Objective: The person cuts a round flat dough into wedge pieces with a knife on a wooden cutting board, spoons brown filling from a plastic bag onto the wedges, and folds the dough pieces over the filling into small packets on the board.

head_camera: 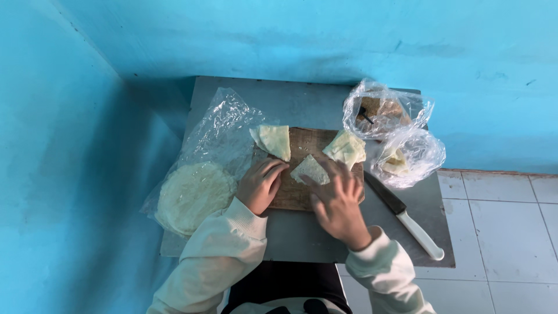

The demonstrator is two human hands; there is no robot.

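Two hands worked over a wooden cutting board [299,195] on a grey worktop [302,232] pushed into the corner of a blue-walled room. Head view only.

The left hand [260,185] rested on the board's left edge, fingers loosely curled, gripping nothing; it seemed to steady the board. The right hand [337,203] lay flat and open, fingertips pressing a small folded wrapper piece [310,170] at the board's middle, probably to hold the fold down.

Two more folded pieces sat at the far edge of the board: one at the upper left [274,139], one at the upper right [346,148], set apart from the one in hand, likely to keep the middle free for working.

Left of the board lay a stack of round thin wrappers [192,195] on an opened clear plastic bag [224,125], near the left hand.

Right of the board, a knife with a white handle [407,216] lay on the worktop, blade toward the board, untouched. Beyond it sat two crumpled clear bags: the farther one [383,107] with something brown inside, the nearer [410,156] with pale contents; what they were I couldn't tell.
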